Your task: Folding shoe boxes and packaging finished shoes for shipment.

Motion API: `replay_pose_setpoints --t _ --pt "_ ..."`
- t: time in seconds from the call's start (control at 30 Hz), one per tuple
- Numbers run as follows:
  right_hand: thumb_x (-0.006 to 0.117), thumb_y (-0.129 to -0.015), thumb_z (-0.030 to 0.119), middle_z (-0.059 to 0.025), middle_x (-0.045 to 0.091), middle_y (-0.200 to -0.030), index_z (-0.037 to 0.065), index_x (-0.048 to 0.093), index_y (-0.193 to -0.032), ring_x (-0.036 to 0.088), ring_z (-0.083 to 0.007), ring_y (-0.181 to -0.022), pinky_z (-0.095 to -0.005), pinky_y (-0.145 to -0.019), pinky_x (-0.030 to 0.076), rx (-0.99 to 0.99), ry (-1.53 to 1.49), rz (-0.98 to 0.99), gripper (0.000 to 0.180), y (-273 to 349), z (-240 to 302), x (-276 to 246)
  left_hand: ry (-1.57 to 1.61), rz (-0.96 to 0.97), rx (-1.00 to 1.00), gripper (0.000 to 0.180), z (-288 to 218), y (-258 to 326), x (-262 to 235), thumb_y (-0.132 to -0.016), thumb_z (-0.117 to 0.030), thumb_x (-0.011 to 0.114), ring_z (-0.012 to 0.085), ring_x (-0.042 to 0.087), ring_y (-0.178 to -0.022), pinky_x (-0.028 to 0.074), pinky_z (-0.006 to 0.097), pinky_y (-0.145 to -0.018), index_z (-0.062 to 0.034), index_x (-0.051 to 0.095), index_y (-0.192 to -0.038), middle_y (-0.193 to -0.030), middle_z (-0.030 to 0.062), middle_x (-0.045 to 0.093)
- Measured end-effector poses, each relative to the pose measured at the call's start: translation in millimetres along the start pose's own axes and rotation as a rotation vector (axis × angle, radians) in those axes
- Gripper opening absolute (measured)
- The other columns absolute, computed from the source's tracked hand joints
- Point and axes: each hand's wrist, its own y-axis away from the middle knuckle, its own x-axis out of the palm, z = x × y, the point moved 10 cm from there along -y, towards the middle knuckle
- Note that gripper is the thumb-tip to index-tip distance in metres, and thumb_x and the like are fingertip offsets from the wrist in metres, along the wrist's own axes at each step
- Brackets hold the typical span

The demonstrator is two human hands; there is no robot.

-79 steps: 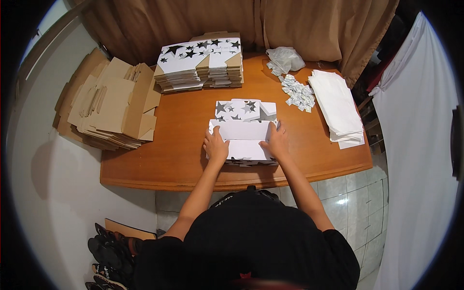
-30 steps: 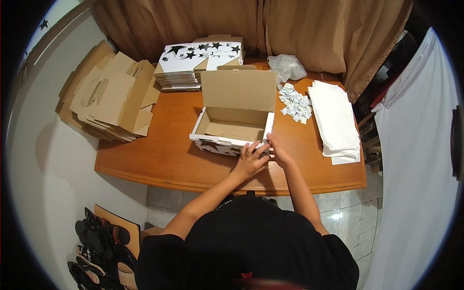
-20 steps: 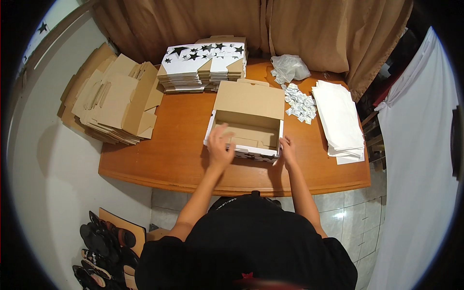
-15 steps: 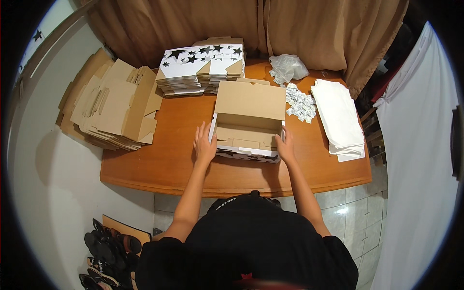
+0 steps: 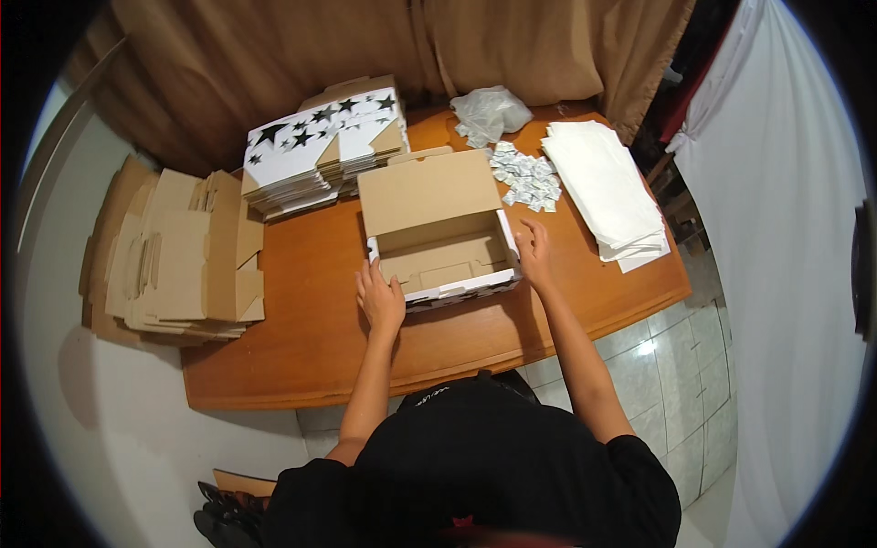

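An open cardboard box, brown inside and white with black stars outside, stands on the wooden table with its lid tipped back. My left hand lies flat against the box's left end, fingers apart. At the right end my right hand presses on the side wall, fingers spread. The box is empty inside. Neither hand grips anything.
A stack of flat star-printed box blanks lies behind the box. Flat brown cartons hang over the table's left edge. To the right are small paper packets, a clear plastic bag and a pile of white sheets. Tiled floor lies right.
The flat white blank has been folded up into an open box with a raised lid. My hands moved from its top to its two ends, and the box shifted slightly on the table.
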Motion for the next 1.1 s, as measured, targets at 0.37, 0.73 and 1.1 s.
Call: replay_pose_setpoints --t 0.37,0.73,1.1 --pt "0.068 -0.067 0.012 -0.0135 0.043 -0.120 0.011 0.053 -0.111 0.033 -0.0323 -0.115 -0.0460 -0.097 0.027 0.224 0.675 -0.227 0.047 7 -70 -161 0.342 -0.186 0.468 0.035 -193 35 22 -0.074 -0.010 0.060 0.0412 0.017 -0.127 0.016 0.054 -0.102 -0.0075 0.054 -0.109 -0.136 0.0214 0.027" --pt "0.071 -0.062 0.010 -0.0064 0.052 -0.109 0.011 0.064 -0.079 0.040 -0.0310 -0.109 -0.0544 -0.098 0.024 -0.118 0.837 -0.110 0.018 -24 -84 -197 0.507 0.313 0.578 0.028 -324 59 150 -0.074 -0.017 0.063 0.0395 0.027 -0.120 0.025 0.048 -0.100 -0.0105 0.059 -0.101 -0.127 0.0203 0.037" --pt "0.063 -0.069 0.010 -0.0011 0.058 -0.089 0.012 0.057 -0.079 0.053 -0.0207 -0.092 -0.0490 -0.098 0.024 -0.264 0.475 -0.314 0.012 -11 -17 -215 0.793 0.966 -0.050 0.055 -309 29 248 -0.083 -0.047 0.056 0.0251 0.047 -0.110 0.042 0.041 -0.089 -0.0029 0.050 -0.116 -0.120 0.0136 0.049"
